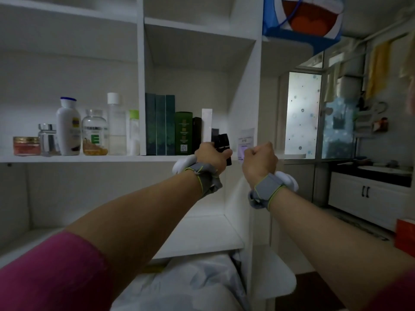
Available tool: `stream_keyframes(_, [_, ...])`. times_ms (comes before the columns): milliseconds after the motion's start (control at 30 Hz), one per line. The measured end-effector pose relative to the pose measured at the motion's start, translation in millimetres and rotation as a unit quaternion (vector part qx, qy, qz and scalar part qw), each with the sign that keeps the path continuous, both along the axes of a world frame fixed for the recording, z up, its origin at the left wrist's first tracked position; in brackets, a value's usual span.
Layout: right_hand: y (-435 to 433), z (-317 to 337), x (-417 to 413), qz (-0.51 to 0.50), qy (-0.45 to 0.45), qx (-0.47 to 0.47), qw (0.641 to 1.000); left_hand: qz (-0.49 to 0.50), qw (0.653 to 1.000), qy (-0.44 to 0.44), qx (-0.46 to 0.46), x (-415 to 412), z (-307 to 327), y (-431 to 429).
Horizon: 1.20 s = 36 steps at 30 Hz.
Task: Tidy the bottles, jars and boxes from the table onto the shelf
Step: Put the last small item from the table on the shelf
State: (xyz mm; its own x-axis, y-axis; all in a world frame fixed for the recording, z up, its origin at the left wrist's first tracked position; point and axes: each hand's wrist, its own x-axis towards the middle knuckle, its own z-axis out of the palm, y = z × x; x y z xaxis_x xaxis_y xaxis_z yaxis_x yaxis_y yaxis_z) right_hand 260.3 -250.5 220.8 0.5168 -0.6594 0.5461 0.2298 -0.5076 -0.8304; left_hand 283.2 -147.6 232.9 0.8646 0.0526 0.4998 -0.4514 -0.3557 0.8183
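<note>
My left hand [212, 157] grips small black boxes [223, 143] at the front edge of the white shelf [94, 158], in the right compartment. My right hand [260, 159] holds a small pale lilac box [246, 140] just right of them, beside the compartment's side wall. Standing in that compartment are dark teal boxes [160, 124], a green box [183, 133], a black box [196, 135] and a white box [206, 125]. The left compartment holds a red jar [26, 145], a silver-capped jar [47, 140], a white lotion bottle [68, 127], a capsule bottle [94, 133] and clear bottles [116, 126].
Empty shelf compartments lie above and below. A white cloth-covered surface [190, 286] is under my arms. To the right are a frosted window [304, 113], a sink counter [381, 173] with cabinet doors, and an orange box [405, 234] at the frame edge.
</note>
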Motion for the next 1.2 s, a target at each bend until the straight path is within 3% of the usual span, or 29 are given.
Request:
stream_keyframes(300, [-9.2,17.2,30.8,0.000,-0.011,-0.033,0.999,0.074,0.993,-0.071,0.061,31.3,19.6,-35.3])
stream_keyframes(667, [-28.6,14.0,69.8,0.036,-0.044,-0.031,0.998,0.091,0.983,-0.054,0.147,55.8,28.6,-63.7])
stream_keyframes(1200, [-41.0,21.3,87.2,0.039,0.029,-0.101,0.994,0.096,0.970,-0.014,0.223,71.5,36.6,-70.6])
